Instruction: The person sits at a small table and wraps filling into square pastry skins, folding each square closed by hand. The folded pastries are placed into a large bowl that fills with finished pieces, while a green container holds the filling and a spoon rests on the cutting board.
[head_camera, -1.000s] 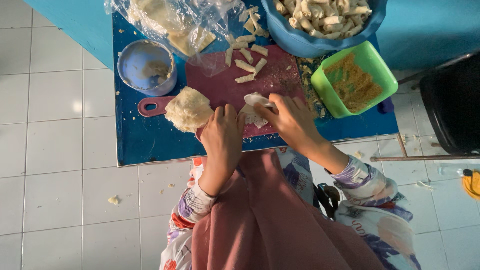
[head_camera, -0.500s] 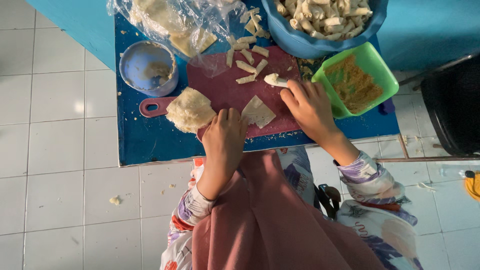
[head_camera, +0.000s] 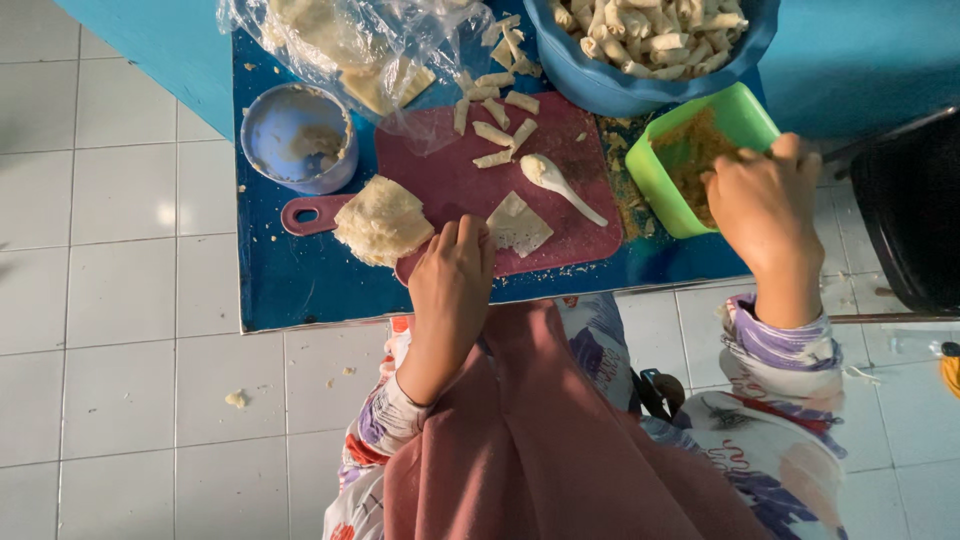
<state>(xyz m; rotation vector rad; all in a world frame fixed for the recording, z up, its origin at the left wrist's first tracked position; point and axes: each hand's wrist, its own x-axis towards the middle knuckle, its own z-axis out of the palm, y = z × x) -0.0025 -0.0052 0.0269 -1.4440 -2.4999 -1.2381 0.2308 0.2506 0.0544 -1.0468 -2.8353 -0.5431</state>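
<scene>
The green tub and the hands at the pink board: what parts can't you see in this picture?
Head view:
- Right hand fingertips: hidden inside the square green plastic tub.
- Left hand palm: turned down on the pink plastic cutting board.
- Round blue bowl of pale rolls: cut off by the top edge.
- Clear plastic bag: its contents are blurred by wrinkles.
</scene>
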